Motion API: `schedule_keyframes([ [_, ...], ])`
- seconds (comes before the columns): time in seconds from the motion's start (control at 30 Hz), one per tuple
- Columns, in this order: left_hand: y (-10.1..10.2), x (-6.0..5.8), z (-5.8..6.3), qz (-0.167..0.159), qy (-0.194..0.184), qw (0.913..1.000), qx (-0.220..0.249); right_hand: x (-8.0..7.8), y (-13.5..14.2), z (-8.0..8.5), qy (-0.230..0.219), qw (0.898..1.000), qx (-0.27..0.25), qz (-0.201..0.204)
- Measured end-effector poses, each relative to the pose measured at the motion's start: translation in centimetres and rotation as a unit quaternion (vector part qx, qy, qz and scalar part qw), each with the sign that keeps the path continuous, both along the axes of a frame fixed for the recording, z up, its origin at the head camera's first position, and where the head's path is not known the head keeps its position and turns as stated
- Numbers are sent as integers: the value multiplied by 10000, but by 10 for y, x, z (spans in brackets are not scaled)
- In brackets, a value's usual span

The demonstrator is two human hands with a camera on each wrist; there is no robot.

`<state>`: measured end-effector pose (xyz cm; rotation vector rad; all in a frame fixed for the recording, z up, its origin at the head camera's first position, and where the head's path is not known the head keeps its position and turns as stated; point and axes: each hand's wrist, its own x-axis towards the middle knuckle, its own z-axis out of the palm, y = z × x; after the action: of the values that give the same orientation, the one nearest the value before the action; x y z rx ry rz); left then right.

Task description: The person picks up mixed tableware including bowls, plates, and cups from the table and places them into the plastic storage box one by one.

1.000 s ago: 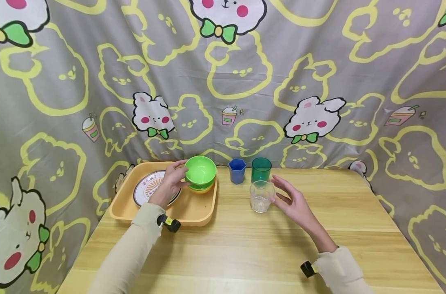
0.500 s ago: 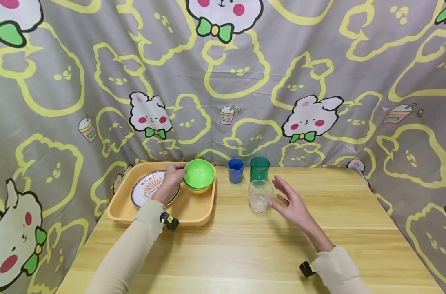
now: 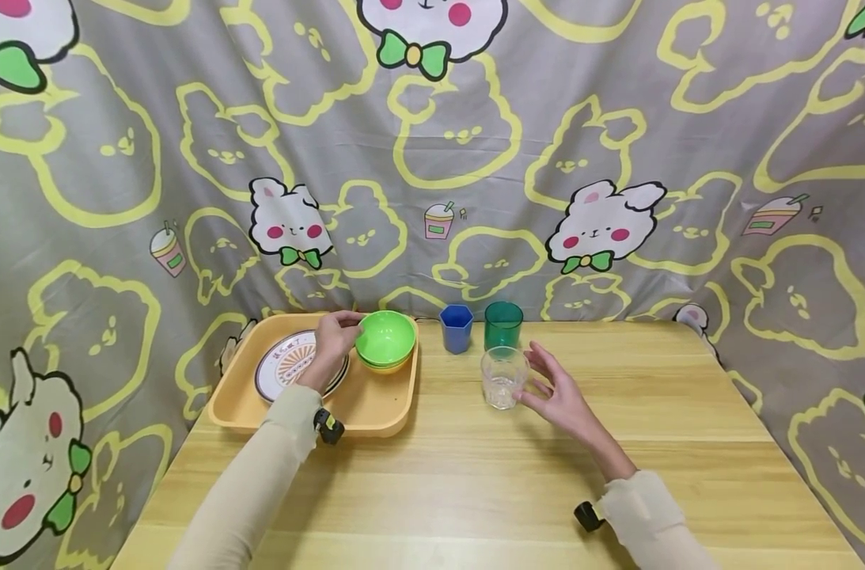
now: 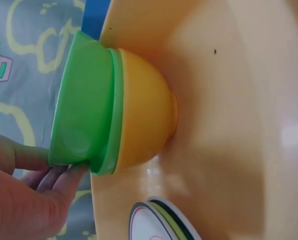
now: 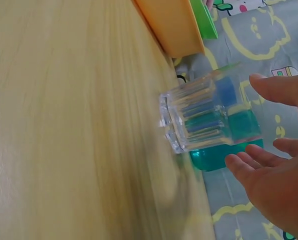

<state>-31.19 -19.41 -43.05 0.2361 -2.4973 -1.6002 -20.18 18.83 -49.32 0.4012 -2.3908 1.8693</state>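
Observation:
My left hand (image 3: 335,344) pinches the rim of a light green bowl (image 3: 385,339) between thumb and fingers. This bowl sits in another green bowl (image 4: 110,155), which rests in an orange bowl (image 4: 144,105) standing in the orange tray (image 3: 371,413). Close to a clear glass tumbler (image 3: 503,384) is my right hand (image 3: 560,396), its thumb and fingers spread beside the glass. In the right wrist view the thumb is near the tumbler's rim and the fingertips lie along its side, with a gap between thumb and glass. The tumbler stands upright on the table.
Behind the tumbler stands a teal cup (image 3: 503,318), with a blue hexagonal cup (image 3: 457,330) to its left. Stacked plates (image 3: 284,370) lie in the tray left of the bowls. A patterned curtain (image 3: 468,158) hangs behind the wooden table (image 3: 475,491).
My left hand has lowered the light green bowl down into the stack. The right hand stays by the tumbler, its fingers slightly nearer the glass.

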Motion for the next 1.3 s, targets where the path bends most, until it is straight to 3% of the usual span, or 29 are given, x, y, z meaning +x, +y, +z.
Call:
schedule_keyframes([
  [0.23, -1, -7, -7, 229, 299, 9954, -881, -3, -6, -5, -372, 9993, -31, -37],
  [0.37, 1, -9, -8, 290, 403, 9920, -1161, -5, -7, -7, -484, 9988, -39, -113],
  [0.8, 2, -9, -4, 393, 226, 9898, -1348, -8, -13, -11, -696, 9973, 16, -214],
  [1.1, -6, -14, -10, 20, -378, 9953, -896, -10, -15, -13, -600, 9981, -47, -165],
  [1.3, -10, -16, -10, -165, -482, 9958, -757, -10, -15, -13, -583, 9981, -33, -181],
])
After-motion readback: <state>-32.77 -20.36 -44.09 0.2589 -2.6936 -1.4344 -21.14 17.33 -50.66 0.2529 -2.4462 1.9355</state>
